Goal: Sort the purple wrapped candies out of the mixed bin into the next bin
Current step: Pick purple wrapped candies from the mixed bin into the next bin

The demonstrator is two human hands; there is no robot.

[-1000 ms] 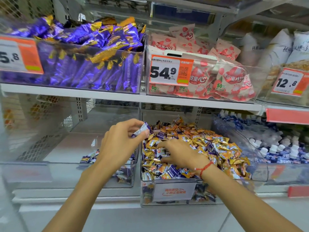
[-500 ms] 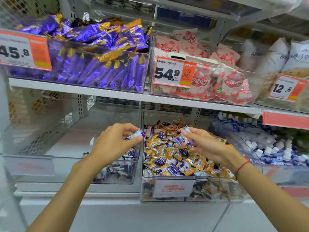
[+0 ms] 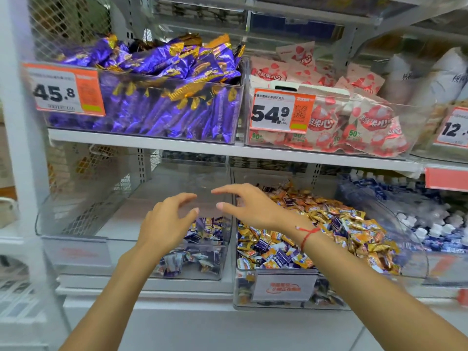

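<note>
Both hands spread, holding nothing: left hand (image 3: 167,224) and right hand (image 3: 253,209) over clear plastic bin (image 3: 101,252) of purple wrapped candies (image 3: 202,231), mid-frame; mixed candy bin (image 3: 283,287) right.

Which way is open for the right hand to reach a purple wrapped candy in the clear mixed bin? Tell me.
Probably straight down, yes. The right hand hovers open by the clear mixed bin's left wall; the bin is open-topped, and purple wrapped candies lie exposed on the heap below its wrist, with nothing in the way.
</note>
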